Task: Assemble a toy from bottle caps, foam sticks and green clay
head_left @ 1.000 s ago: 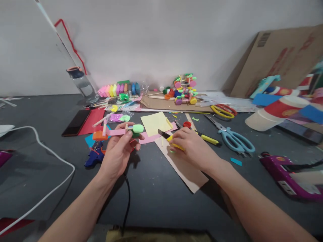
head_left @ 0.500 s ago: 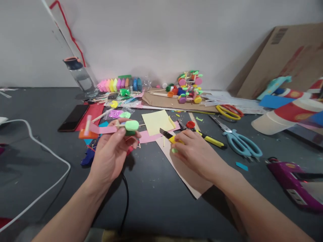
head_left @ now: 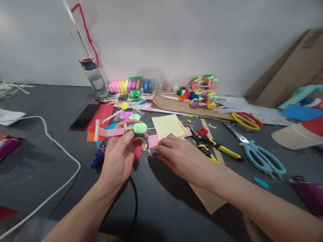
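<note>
Head view: pinching strip by pad with left hand, eight o'clock; likely light, bendy, crushable, best held there. With right hand curled, five o'clock, cannot tell contents.

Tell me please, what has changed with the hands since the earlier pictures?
The right hand moved left, closer to the left hand; its yellow cutter no longer shows clearly, perhaps hidden or released. The left hand still holds the pink strip with green piece.
</note>
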A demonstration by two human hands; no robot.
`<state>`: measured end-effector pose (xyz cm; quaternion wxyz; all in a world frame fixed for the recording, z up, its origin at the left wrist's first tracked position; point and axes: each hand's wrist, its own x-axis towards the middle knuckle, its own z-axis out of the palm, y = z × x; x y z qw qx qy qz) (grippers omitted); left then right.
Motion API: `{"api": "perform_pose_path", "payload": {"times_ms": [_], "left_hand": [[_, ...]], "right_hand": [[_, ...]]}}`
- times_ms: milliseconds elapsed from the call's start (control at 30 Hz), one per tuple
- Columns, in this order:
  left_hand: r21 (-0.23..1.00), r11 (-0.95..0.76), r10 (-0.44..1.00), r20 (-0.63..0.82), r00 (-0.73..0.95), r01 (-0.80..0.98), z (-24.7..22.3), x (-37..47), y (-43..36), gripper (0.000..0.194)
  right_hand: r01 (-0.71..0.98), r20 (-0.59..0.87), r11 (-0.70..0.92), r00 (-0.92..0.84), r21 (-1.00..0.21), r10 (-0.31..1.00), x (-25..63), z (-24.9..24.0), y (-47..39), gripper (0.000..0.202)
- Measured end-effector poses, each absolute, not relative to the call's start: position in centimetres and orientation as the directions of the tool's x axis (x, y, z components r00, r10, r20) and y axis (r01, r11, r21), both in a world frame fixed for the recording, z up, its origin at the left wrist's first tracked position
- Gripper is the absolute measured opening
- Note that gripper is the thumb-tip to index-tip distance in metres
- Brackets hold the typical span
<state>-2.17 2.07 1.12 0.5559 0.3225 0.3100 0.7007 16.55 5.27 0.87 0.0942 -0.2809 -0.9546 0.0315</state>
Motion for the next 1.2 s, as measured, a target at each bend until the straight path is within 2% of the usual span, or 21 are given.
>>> {"api": "perform_pose_path", "payload": {"times_ms": [167, 267, 333, 400, 533, 733, 767, 833, 900, 967, 1067, 1200], "left_hand": [[0.784, -0.195, 0.977, 0.104, -0.184, -0.589, 1.2, -2.3, 2.2, 0.015], [0.784, -0.195, 0.977, 0.104, -0.185, -0.590, 1.2, -2.4, 2.2, 0.014], [0.785, -0.189, 0.979, 0.104, -0.177, -0.589, 1.2, -2.4, 2.1, 0.012], [0.789, -0.186, 0.980, 0.108, -0.167, -0.585, 1.2, -2.4, 2.0, 0.010], [0.806, -0.188, 0.981, 0.132, -0.140, -0.561, 1.1, -2.1, 1.8, 0.012], [0.860, -0.134, 0.991, 0.132, -0.039, -0.492, 0.5, -1.3, 0.7, 0.012], [0.870, -0.114, 0.992, 0.121, -0.016, -0.480, 0.3, -1.1, 0.4, 0.012], [0.889, -0.068, 0.995, 0.096, 0.039, -0.452, 0.0, -0.9, 0.0, 0.012], [0.902, -0.019, 0.993, 0.068, 0.098, -0.431, -0.3, -0.7, -0.3, 0.014], [0.911, 0.022, 0.988, 0.044, 0.150, -0.412, -0.5, -0.6, -0.3, 0.016], [0.928, 0.066, 0.984, 0.001, 0.178, -0.366, -0.5, -0.4, -0.1, 0.018], [0.948, 0.098, 0.986, -0.050, 0.161, -0.304, 0.1, -0.1, -0.2, 0.022]], "right_hand": [[0.447, 0.081, 0.882, -0.883, -0.149, 0.462, 12.4, -1.4, 8.8, 0.014], [0.424, 0.078, 0.884, -0.892, -0.195, 0.445, 11.8, -2.4, 9.9, 0.035], [0.429, 0.096, 0.872, -0.883, -0.238, 0.460, 11.8, -2.7, 10.0, 0.037], [0.441, 0.122, 0.849, -0.863, -0.290, 0.490, 12.2, -2.5, 9.9, 0.035], [0.463, 0.208, 0.764, -0.777, -0.449, 0.593, 13.8, -0.8, 9.0, 0.009], [0.469, 0.347, 0.543, -0.443, -0.696, 0.827, 17.5, 3.3, 5.5, 0.017], [0.445, 0.359, 0.511, -0.385, -0.735, 0.850, 17.9, 3.9, 4.9, 0.017], [0.209, 0.317, 0.380, -0.280, -0.901, 0.906, 18.4, 4.8, 3.9, 0.010], [-0.065, 0.211, 0.201, -0.343, -0.977, 0.915, 18.4, 5.3, 3.3, 0.010], [-0.251, 0.123, 0.017, -0.412, -0.968, 0.903, 18.3, 5.6, 3.1, 0.014], [-0.342, 0.026, -0.146, -0.451, -0.928, 0.892, 18.2, 5.5, 3.3, 0.018], [-0.314, 0.025, -0.137, -0.462, -0.940, 0.886, 18.4, 5.2, 3.6, 0.014]]}}
